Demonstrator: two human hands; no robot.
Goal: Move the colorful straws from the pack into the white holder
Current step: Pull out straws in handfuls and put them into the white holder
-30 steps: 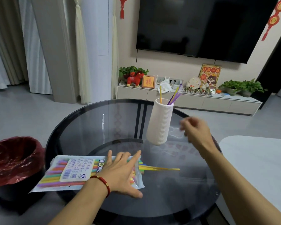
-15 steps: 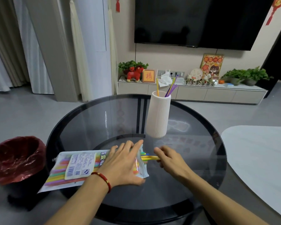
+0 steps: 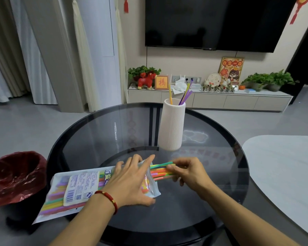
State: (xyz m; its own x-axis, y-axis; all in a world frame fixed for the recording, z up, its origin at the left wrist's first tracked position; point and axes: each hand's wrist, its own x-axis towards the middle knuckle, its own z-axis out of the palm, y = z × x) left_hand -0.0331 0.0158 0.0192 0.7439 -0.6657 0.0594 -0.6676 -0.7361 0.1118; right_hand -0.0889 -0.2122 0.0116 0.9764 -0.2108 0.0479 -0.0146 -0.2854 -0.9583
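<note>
A clear plastic pack of colorful straws lies on the round glass table, its open end facing right. My left hand presses flat on that end with straight fingers. Several straws stick out of the opening, and my right hand pinches their ends with curled fingers. The white ribbed holder stands upright farther back, with a yellow straw and purple straws in it.
A bin with a red liner sits on the floor left of the table. A white table lies to the right. A low cabinet with plants and ornaments runs along the far wall under a TV.
My right hand came back from beside the holder down to the pack's opening and took hold of the protruding straws, which now stick out farther. My left hand stayed on the pack.
</note>
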